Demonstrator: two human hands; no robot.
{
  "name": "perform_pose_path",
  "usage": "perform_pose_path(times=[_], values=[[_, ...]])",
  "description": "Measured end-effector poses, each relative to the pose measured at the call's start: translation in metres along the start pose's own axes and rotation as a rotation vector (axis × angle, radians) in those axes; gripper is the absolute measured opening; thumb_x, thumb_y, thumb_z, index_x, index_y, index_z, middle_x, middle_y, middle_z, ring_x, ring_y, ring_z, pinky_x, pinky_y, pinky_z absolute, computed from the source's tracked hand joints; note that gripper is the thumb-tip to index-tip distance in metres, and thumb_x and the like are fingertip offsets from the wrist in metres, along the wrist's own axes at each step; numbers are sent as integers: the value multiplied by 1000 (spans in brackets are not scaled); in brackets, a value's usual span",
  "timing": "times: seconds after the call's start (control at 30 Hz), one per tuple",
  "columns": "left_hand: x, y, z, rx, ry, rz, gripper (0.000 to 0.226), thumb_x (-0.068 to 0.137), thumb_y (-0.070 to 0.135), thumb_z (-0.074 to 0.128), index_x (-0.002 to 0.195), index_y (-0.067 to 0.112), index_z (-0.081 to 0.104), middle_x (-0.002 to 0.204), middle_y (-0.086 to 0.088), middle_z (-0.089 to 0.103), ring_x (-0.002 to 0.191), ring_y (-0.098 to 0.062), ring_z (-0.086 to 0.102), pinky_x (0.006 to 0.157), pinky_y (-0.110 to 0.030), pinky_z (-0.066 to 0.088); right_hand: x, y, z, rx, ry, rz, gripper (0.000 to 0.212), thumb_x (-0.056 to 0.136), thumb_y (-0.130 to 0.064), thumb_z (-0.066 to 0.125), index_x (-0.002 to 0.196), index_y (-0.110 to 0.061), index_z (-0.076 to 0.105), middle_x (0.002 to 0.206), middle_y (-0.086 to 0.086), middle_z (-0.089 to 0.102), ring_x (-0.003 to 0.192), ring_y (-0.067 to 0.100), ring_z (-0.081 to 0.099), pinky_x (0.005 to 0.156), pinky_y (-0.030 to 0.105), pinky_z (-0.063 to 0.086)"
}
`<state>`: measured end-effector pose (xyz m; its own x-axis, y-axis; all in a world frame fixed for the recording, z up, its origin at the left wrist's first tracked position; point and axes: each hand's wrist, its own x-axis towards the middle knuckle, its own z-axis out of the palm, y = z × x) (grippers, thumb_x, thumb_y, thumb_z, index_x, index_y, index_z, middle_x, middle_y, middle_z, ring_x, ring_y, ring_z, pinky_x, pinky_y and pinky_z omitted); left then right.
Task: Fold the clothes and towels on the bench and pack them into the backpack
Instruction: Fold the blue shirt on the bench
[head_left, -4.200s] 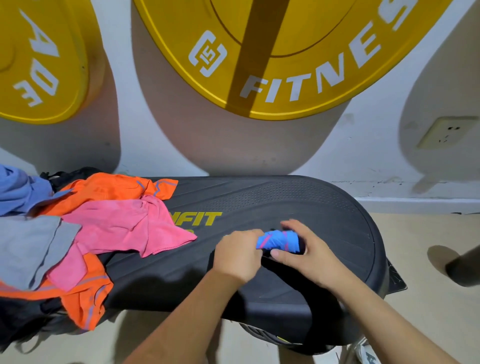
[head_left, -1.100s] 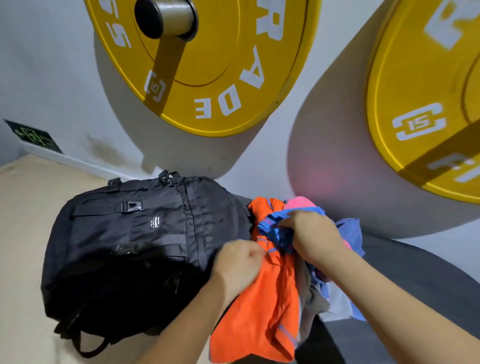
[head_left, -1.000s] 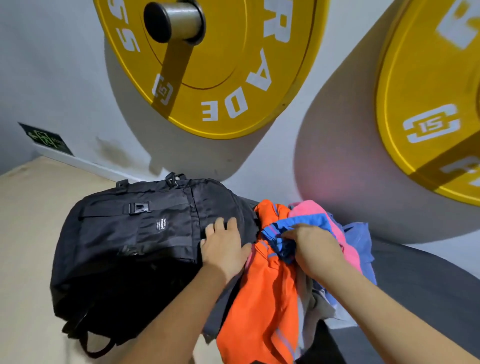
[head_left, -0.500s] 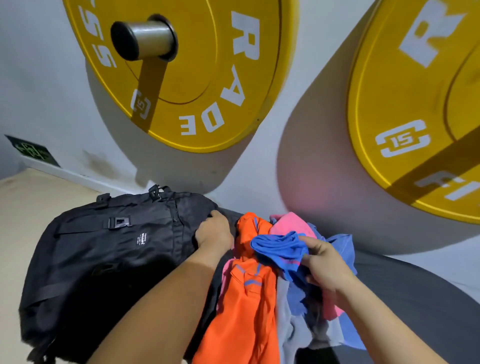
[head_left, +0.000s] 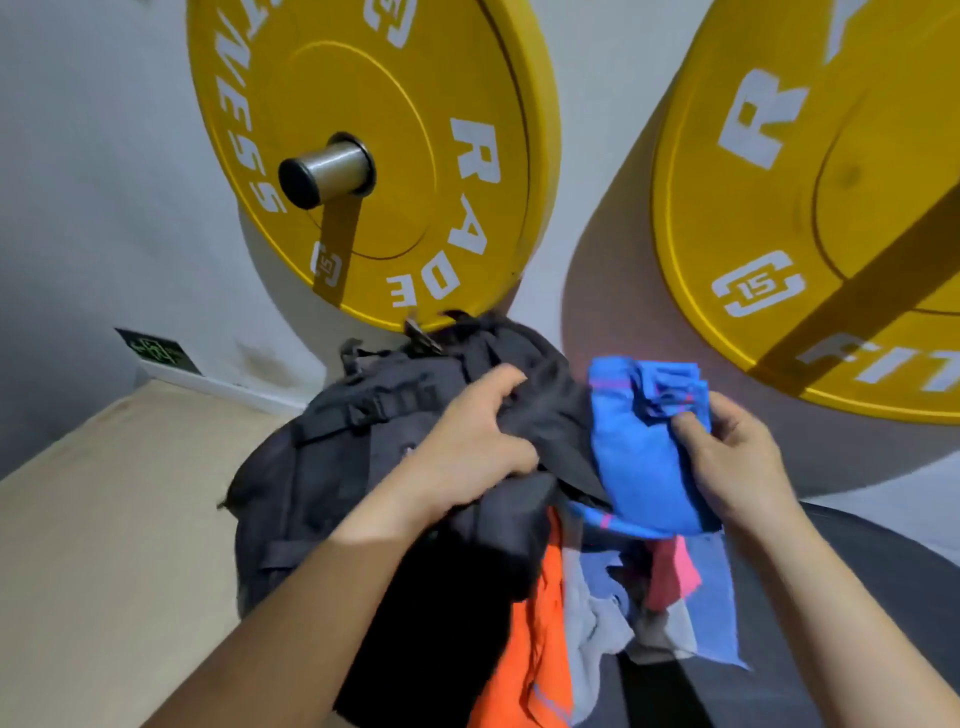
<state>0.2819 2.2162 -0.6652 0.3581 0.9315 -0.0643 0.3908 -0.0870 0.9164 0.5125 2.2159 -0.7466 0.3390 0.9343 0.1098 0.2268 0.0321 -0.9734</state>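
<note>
The black backpack (head_left: 332, 467) stands at the left end of the black bench (head_left: 883, 597), tipped up toward me. My left hand (head_left: 472, 436) grips the fabric at its top edge. My right hand (head_left: 737, 462) holds a folded blue garment with pink stripes (head_left: 639, 447) in the air just right of the backpack's top. Below both hands lies a loose pile on the bench: an orange garment (head_left: 540, 639), a grey cloth (head_left: 592, 623), a pink cloth (head_left: 675, 571) and a light blue cloth (head_left: 717, 613).
Two big yellow weight plates (head_left: 447, 104) (head_left: 810, 208) hang on the white wall right behind the backpack, the left one with a steel sleeve (head_left: 327, 169) sticking out. Beige floor (head_left: 104, 545) lies left of the bench.
My left hand has taken hold of the backpack's top and pulled it up toward me. My right hand has lifted the folded blue garment higher, off the pile.
</note>
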Motion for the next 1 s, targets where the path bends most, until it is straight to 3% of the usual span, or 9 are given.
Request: perform_pose_path(times=[0.1, 0.2, 0.3, 0.5, 0.6, 0.67, 0.8, 0.93, 1.0], values=[[2, -36, 36, -349, -176, -224, 44, 84, 6, 69, 121, 20, 52, 114, 2, 67, 104, -13, 65, 96, -32, 49, -12, -26, -34, 62, 107, -57, 15, 92, -13, 53, 92, -20, 65, 91, -2, 70, 82, 13, 61, 74, 34, 48], [5, -73, 26, -386, 203, -310, 35, 94, 17, 58, 120, 36, 45, 110, -2, 61, 92, -23, 65, 89, -42, 53, -27, -40, -46, 442, 26, 96, 16, 96, -15, 53, 97, -22, 68, 95, -3, 73, 82, 13, 67, 68, 28, 54], [-3, -99, -1, 59, 462, -181, 34, 97, 11, 48, 113, 40, 39, 87, -1, 49, 58, -18, 47, 59, -31, 41, -31, -30, -22, 515, -91, 236, 19, 94, -7, 53, 95, -18, 67, 95, 3, 73, 81, 19, 69, 70, 34, 56], [-22, -137, 0, 1068, 385, -225, 52, 82, 2, 49, 123, 34, 47, 103, 0, 36, 92, -25, 43, 73, -33, 36, -42, 44, 37, -418, -270, 176, 28, 90, -4, 50, 110, -20, 63, 93, -2, 61, 96, 21, 59, 73, 26, 36], [-15, -119, 17, 921, 171, -195, 29, 96, 20, 39, 120, 19, 55, 118, -10, 49, 114, -31, 43, 91, -36, 40, -39, 48, 35, -469, -291, 156, 33, 90, -4, 48, 116, -19, 61, 98, 2, 65, 95, 25, 59, 73, 26, 37], [-5, -103, 30, 686, -7, -315, 38, 100, 34, 36, 128, 12, 48, 137, -11, 47, 128, -30, 41, 101, -34, 35, -37, 45, 35, -481, -320, 131, 36, 90, -2, 46, 118, -19, 60, 99, 3, 66, 93, 24, 58, 73, 25, 38], [17, -110, 46, 697, 44, -466, 61, 90, 53, 50, 128, 5, 41, 132, -13, 53, 120, -30, 51, 95, -35, 42, -42, 33, 33, -381, -456, 189, 32, 85, -24, 61, 116, -26, 57, 104, -7, 62, 99, 16, 59, 80, 26, 43], [34, -122, 55, 490, 161, -512, 45, 82, 47, 61, 108, 10, 54, 115, -9, 62, 108, -30, 57, 90, -35, 46, -72, 33, 49, -851, -673, 190, 124, 52, -68, 75, 148, -29, 7, 136, 1, 24, 124, 21, 35, 99, 37, 42], [36, -123, 58, 343, 198, -469, 35, 82, 43, 63, 75, 13, 45, 80, -8, 59, 77, -30, 55, 70, -34, 43, -89, 32, 65, -1090, -507, 66, 124, 60, -72, 69, 149, -23, -1, 134, 5, 21, 121, 24, 33, 92, 36, 42]])
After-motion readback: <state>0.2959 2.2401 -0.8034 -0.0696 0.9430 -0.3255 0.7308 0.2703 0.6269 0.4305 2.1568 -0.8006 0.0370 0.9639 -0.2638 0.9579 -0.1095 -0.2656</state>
